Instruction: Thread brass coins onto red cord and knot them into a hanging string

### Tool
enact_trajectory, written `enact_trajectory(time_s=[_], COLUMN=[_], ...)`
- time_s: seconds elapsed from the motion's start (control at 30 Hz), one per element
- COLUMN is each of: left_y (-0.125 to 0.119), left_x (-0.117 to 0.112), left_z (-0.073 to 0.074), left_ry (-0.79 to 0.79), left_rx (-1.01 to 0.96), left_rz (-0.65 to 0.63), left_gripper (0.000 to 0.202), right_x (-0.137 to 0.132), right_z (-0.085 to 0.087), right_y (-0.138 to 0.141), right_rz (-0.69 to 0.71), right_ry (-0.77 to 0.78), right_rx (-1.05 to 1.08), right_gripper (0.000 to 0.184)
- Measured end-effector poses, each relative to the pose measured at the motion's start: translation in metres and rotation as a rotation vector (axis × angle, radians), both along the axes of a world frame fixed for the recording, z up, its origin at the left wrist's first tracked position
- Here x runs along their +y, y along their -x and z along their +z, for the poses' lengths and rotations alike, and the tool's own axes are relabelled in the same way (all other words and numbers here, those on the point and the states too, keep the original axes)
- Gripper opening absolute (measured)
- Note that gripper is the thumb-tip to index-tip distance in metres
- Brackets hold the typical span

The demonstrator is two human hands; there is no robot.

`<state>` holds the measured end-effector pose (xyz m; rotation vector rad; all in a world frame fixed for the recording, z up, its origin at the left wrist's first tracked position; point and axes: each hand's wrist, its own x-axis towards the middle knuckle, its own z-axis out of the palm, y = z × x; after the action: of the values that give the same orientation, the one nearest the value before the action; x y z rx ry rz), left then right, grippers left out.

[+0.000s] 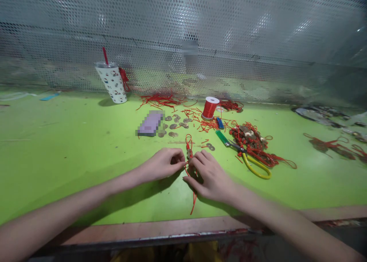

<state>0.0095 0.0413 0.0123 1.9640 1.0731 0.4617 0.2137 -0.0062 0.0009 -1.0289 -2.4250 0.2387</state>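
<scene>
A red cord (pixel 188 139) with a loop at its far end and coins knotted into it lies on the green table between my hands. My left hand (pixel 168 164) pinches a strand of this cord between thumb and fingertips. From the other side my right hand (pixel 210 176) bends over the cord, its fingers curled on the knotted part and its thumb apart. Loose cord ends hang toward the table's front edge. Just beyond my hands lie two loose coins (pixel 210 146). My right fingers partly hide the knot and the coins under them.
Yellow-handled scissors (pixel 256 166), a green lighter (pixel 222 138), and a blue lighter (pixel 220 123) lie to the right, near a pile of knotted coin cords (pixel 249 139). Farther back are a red cord spool (pixel 210 109), loose coins (pixel 173 126), a purple phone-like object (pixel 151 123) and a patterned tumbler (pixel 113 82).
</scene>
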Motion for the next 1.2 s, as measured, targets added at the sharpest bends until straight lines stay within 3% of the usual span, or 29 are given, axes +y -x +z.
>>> enact_trajectory(time_s=[0.13, 0.33, 0.43, 0.63, 0.7, 1.03, 1.2], left_y=[0.0, -0.001, -0.001, 0.002, 0.004, 0.008, 0.01], left_x=[0.001, -0.001, -0.001, 0.006, 0.009, 0.011, 0.014], left_z=[0.002, 0.004, 0.006, 0.007, 0.005, 0.003, -0.004], left_ry=[0.017, 0.05, 0.138, 0.35, 0.369, 0.108, -0.016], left_rx=[0.019, 0.003, -0.043, -0.213, -0.255, -0.166, -0.17], left_rz=[0.009, 0.013, 0.021, -0.072, -0.107, -0.149, -0.16], left_gripper=[0.026, 0.032, 0.037, 0.036, 0.032, 0.021, 0.027], right_x=[-0.001, 0.005, 0.01, 0.013, 0.013, 0.012, 0.012], right_z=[-0.002, -0.009, -0.011, -0.005, -0.003, -0.004, -0.003], right_y=[0.0, 0.0, -0.001, -0.005, -0.005, -0.005, -0.005], right_rz=[-0.034, -0.047, -0.074, -0.059, -0.057, -0.042, -0.03], right_ry=[-0.011, -0.081, -0.078, 0.024, 0.073, 0.129, 0.151], right_rx=[-0.023, 0.062, 0.127, 0.268, 0.303, 0.282, 0.336], right_gripper=[0.009, 0.014, 0.014, 0.005, 0.009, 0.008, 0.008])
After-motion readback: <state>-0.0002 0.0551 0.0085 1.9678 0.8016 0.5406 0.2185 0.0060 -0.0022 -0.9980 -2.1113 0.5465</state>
